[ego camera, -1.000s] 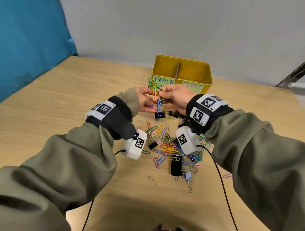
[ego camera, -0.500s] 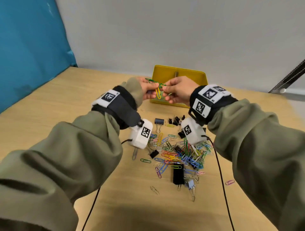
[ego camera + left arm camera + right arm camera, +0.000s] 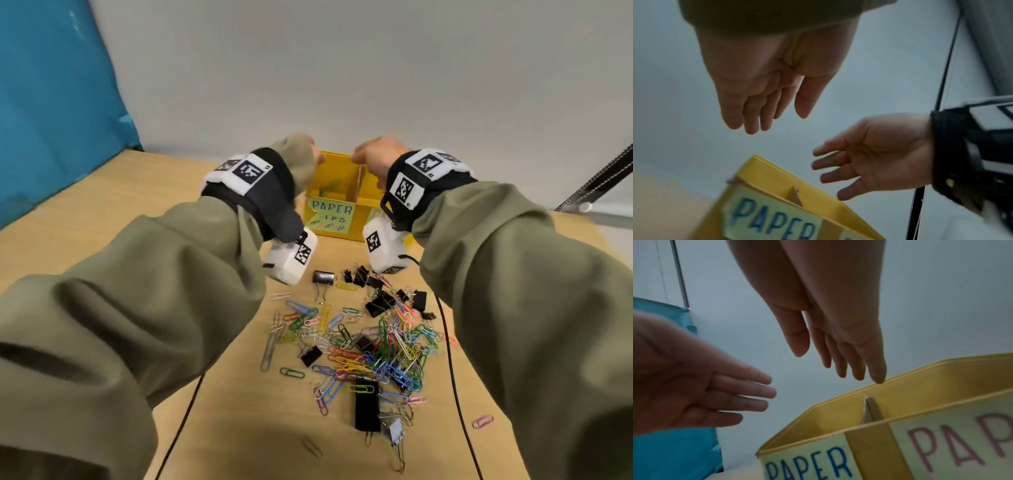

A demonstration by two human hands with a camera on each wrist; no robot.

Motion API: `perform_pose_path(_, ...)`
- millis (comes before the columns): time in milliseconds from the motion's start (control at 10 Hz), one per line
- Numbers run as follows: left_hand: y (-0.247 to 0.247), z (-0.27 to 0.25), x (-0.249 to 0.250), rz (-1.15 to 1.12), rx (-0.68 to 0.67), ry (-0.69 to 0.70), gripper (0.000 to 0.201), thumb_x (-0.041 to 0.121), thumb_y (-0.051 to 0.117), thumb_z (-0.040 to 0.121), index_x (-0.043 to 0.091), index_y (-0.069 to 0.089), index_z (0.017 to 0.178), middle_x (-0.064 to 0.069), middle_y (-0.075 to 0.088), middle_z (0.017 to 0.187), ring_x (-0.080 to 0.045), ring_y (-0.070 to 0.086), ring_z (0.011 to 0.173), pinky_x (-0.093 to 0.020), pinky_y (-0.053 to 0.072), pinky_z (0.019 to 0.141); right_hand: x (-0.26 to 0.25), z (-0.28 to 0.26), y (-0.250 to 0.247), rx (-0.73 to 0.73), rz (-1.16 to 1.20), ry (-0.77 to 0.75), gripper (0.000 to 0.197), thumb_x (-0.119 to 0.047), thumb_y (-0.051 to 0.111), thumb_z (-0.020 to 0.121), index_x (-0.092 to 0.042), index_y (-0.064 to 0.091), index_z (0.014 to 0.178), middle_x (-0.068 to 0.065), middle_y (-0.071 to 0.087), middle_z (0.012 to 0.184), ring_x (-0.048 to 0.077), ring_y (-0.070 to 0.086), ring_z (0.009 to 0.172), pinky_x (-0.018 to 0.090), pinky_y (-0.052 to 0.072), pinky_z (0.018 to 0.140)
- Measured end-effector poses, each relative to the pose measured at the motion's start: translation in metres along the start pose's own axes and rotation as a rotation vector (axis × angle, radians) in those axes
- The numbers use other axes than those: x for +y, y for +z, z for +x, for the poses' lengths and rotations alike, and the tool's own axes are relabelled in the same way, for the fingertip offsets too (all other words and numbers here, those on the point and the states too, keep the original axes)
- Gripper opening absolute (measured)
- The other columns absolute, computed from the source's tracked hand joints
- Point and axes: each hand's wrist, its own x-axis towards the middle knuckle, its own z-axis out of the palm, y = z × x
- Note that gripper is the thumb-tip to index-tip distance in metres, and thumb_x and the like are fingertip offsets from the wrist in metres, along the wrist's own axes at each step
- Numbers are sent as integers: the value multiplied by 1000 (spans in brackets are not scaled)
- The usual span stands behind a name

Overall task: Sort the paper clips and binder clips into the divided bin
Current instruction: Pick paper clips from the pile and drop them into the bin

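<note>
The yellow divided bin stands at the back of the table, with a "PAPER" label on its left front. Green paper clips lie in the left compartment. My left hand and right hand hover above the bin, both with straight fingers and holding nothing. The left wrist view shows the empty left hand and the right hand over the bin. In the right wrist view, the right hand hangs above the cardboard divider.
A pile of coloured paper clips mixed with black binder clips covers the table in front of the bin. A large black binder clip lies nearer me. Black cables cross the table. A blue panel stands at the left.
Both hands rose from the pile to above the bin with linked paper clips pinched between them, then let go. Green clips now lie in the left compartment.
</note>
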Motion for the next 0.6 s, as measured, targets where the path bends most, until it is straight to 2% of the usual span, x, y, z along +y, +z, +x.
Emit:
perform_pose_path(100, -16, -14, -26, -27, 37, 122, 30, -3, 42, 92, 10, 56, 115, -9, 63, 102, -12, 58, 82, -15, 50, 70, 6, -18, 9, 57, 15, -84, 30, -5, 51, 90, -8, 61, 119, 12, 63, 110, 24, 62, 104, 33, 51, 84)
perform_pose_path(200, -19, -39, -63, 275, -200, 78, 27, -7, 45, 87, 14, 61, 94, -1, 56, 78, -14, 49, 65, -15, 44, 44, 27, -44, 35, -196, -187, -119, 24, -3, 51, 89, -7, 63, 109, 9, 63, 93, 17, 61, 73, 25, 49, 59)
perform_pose_path(300, -5, -61, -98, 896, -521, 22, 52, 18, 58, 85, 21, 47, 136, -7, 52, 133, -25, 56, 108, -26, 50, 87, 45, -67, 70, -457, -626, -157, 35, -6, 52, 88, -9, 60, 122, 9, 63, 105, 20, 61, 85, 23, 46, 65)
perform_pose_path(400, 9, -83, -123, 1195, -564, 181, 67, 39, 58, 81, 30, 34, 143, -4, 27, 153, -27, 39, 133, -38, 33, 111, 52, -81, 95, -456, -891, -297, 42, -10, 47, 91, -13, 53, 133, 10, 56, 133, 26, 53, 120, 27, 44, 91)
perform_pose_path(500, 8, -102, -137, 1192, -553, 228, 70, 48, 60, 79, 30, 35, 142, -1, 32, 149, -28, 41, 130, -41, 34, 109, 56, -92, 100, -516, -949, -347, 40, -7, 46, 89, -9, 59, 127, 14, 59, 130, 30, 55, 117, 31, 46, 92)
perform_pose_path(600, 1, -118, -143, 1171, -544, 173, 81, 58, 65, 70, 35, 34, 141, -1, 37, 140, -27, 43, 124, -42, 38, 106, 66, -97, 91, -548, -1015, -313, 38, -5, 44, 90, -6, 60, 125, 11, 59, 131, 29, 55, 118, 31, 44, 94)
